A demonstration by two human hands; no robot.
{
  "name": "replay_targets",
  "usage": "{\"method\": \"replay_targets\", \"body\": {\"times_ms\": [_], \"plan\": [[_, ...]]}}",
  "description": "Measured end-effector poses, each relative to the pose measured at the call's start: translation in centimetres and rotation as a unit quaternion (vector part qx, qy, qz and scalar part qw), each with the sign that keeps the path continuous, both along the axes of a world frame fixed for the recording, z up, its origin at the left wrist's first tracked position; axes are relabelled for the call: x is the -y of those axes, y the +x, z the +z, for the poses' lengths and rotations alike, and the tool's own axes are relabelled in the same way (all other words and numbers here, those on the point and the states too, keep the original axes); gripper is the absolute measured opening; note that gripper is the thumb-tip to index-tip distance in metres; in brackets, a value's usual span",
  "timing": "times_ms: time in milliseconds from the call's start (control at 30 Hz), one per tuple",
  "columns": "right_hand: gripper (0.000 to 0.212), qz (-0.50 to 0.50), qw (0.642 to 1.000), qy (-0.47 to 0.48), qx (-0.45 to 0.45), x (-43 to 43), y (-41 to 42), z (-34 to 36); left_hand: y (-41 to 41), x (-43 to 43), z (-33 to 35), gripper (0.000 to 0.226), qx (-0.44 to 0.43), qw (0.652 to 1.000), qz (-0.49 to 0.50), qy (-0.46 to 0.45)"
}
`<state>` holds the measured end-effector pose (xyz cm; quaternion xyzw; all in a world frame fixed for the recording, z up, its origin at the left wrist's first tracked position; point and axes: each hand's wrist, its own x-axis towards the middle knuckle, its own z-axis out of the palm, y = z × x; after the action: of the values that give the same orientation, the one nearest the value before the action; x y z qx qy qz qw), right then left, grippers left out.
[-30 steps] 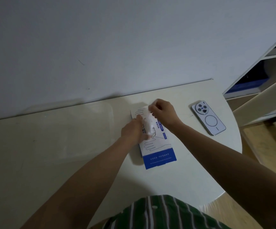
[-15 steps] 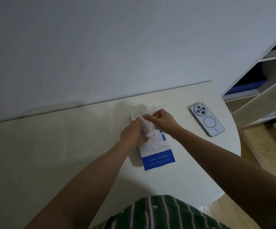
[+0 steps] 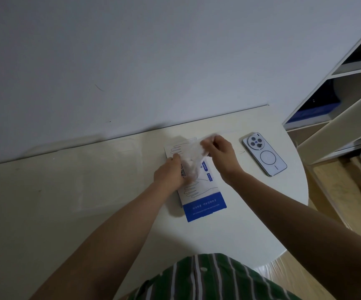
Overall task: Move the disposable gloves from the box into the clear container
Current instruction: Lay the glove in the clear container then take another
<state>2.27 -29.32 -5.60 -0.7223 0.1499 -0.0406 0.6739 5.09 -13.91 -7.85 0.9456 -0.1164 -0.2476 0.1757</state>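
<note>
Right hand (image 3: 220, 154) is pinching a wad of filmy gloves (image 3: 191, 161) above the slot, apparently drawing it out. Left hand (image 3: 168, 176) is gripping the box (image 3: 203, 204) at its left edge, likely pinning it against the pull. Box is lying flat on the table (image 3: 250, 224). The clear container (image 3: 101, 174) is sitting just left, a short carry. Phone (image 3: 263, 156) is lying right, out of the path.
</note>
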Motion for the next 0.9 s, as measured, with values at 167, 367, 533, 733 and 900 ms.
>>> {"method": "replay_targets", "body": {"times_ms": [167,367,533,733,900], "plan": [[0.016,-0.087,0.989,0.119,-0.004,1.2,0.6,1.2,0.0,-0.2,-0.3,0.07,0.013,1.0,-0.019,0.005],[0.016,0.048,0.99,0.097,-0.087,1.9,0.2,0.4,-0.1,-0.1,-0.4,0.07,0.01,1.0,-0.015,0.007],[0.013,0.013,0.971,0.236,-0.047,2.4,0.6,3.0,-0.1,-0.1,-0.3,0.071,-0.001,1.0,-0.02,-0.006],[0.031,0.115,0.978,0.159,-0.068,2.4,0.1,5.2,0.8,-0.7,1.7,0.032,-0.076,0.992,0.029,-0.097],[0.032,0.142,0.971,0.184,-0.061,0.5,0.2,5.0,0.7,-1.7,7.1,0.072,-0.229,0.802,0.31,-0.456]]}}
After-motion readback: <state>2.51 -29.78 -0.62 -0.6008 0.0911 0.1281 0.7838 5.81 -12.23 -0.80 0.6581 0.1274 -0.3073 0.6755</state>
